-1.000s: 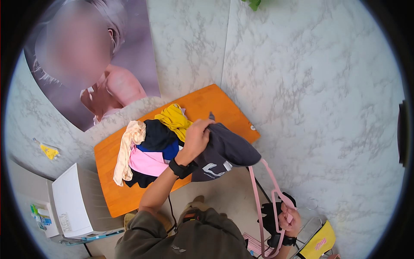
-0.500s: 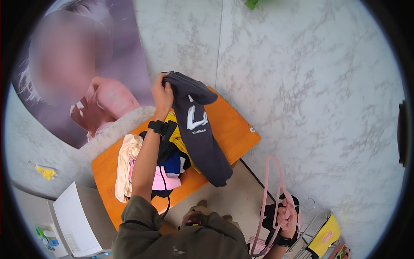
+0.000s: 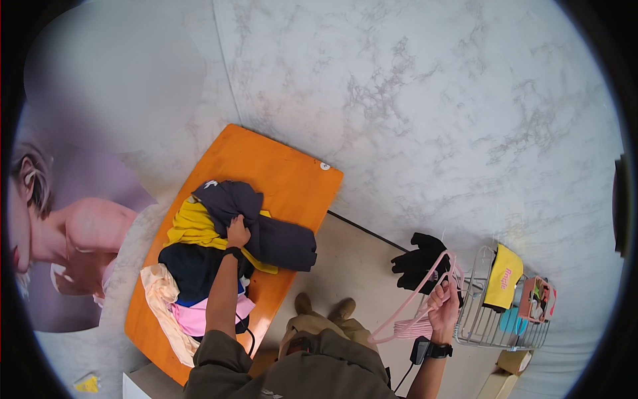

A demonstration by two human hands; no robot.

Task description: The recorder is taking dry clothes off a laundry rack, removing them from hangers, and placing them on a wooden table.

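Note:
A dark grey garment (image 3: pixel 286 243) with a white print lies crumpled over the clothes on the orange table, one end hanging past the table's right edge. My left hand (image 3: pixel 238 232) is down on it, fingers curled into the fabric. Under and beside it are a yellow garment (image 3: pixel 193 223), a black one (image 3: pixel 189 269), a pink one (image 3: pixel 193 318) and a cream one (image 3: pixel 158 292). Off to the right, my right hand (image 3: pixel 444 307) is closed round a pink clothes hanger (image 3: pixel 402 311), held above the floor.
The orange table (image 3: pixel 279 159) stands against the marbled wall (image 3: pixel 432 100). At right, a wire basket (image 3: pixel 468 326) carries a yellow pouch (image 3: pixel 503 279) and small items. Black gloves (image 3: pixel 422 263) hang beside it, near several stacked pink hangers (image 3: pixel 413 328). A large poster (image 3: pixel 100 226) covers the left wall.
My left hand has lowered the dark grey garment from the air onto the clothes pile. The hanger stays in my right hand, and the view has turned rightward.

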